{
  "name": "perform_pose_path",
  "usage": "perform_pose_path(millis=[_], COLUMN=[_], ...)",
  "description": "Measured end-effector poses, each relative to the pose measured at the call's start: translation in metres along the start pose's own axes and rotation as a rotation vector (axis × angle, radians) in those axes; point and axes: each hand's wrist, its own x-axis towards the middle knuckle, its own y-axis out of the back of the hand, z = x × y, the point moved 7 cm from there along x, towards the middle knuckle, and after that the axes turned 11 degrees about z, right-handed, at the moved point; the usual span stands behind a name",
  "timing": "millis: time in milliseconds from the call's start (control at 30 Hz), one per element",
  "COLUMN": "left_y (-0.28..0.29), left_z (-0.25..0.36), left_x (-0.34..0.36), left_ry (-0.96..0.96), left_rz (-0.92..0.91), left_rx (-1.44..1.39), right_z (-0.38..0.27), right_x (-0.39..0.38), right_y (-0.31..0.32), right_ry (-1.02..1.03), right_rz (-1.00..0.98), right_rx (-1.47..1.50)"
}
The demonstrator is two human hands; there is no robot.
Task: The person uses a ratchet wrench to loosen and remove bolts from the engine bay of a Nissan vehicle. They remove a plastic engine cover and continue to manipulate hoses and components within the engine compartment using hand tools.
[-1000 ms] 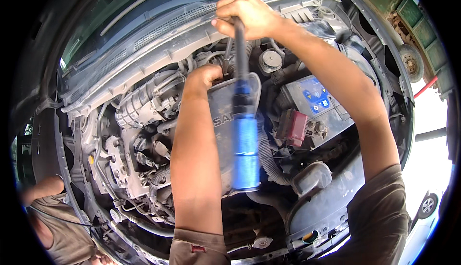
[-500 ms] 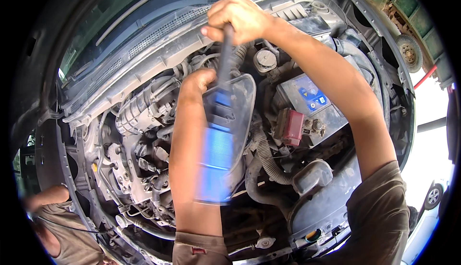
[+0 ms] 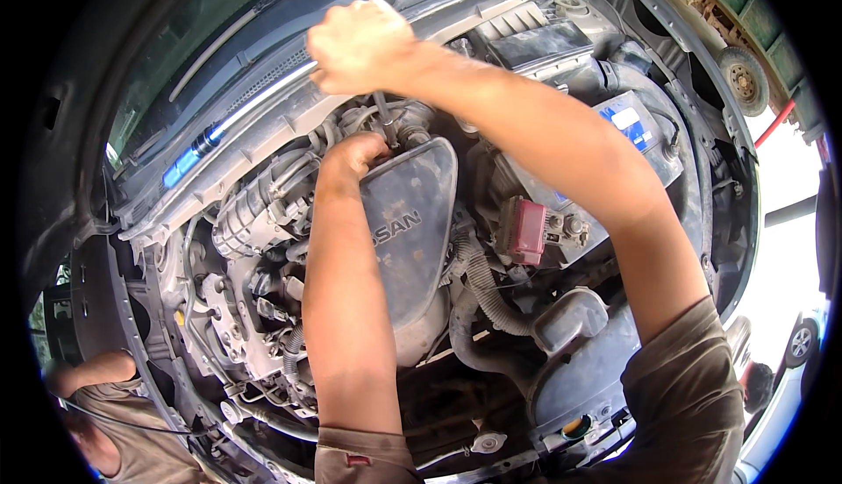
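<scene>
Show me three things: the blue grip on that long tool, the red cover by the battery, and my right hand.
Blue grip [image 3: 183, 167]: head view, middle of the grip's length.
Red cover [image 3: 528, 232]: head view, middle of its broad face.
Right hand [image 3: 361, 46]: head view, back of the hand.

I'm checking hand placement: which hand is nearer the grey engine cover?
Left. The left hand is at the upper-left edge of the grey engine cover; the right hand is farther toward the windshield, gripping the blue-handled tool.
</scene>
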Motion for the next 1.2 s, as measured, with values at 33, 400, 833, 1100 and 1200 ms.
perform_pose_path(millis=[33,400,833,1100,1200], left_y=[0.005,0.018,0.013,0.009,-0.015], left_z=[-0.004,0.030,0.002,-0.001,0.020], left_x=[0.009,-0.047,0.002,0.004,-0.031], left_ry=[-0.020,-0.470,-0.134,-0.001,0.037], left_rz=[-0.005,0.094,0.089,0.053,0.005], left_rx=[-0.030,0.238,0.124,0.112,0.106], right_z=[0.007,0.039,0.048,0.009,0.010], right_x=[0.000,-0.021,-0.040,-0.020,-0.013], right_y=[0.004,0.009,0.018,0.011,-0.005], right_ry=[0.067,0.304,0.447,0.450,0.118], right_rz=[-0.007,0.037,0.110,0.038,-0.101], right_rx=[0.054,0.144,0.370,0.201,-0.097])
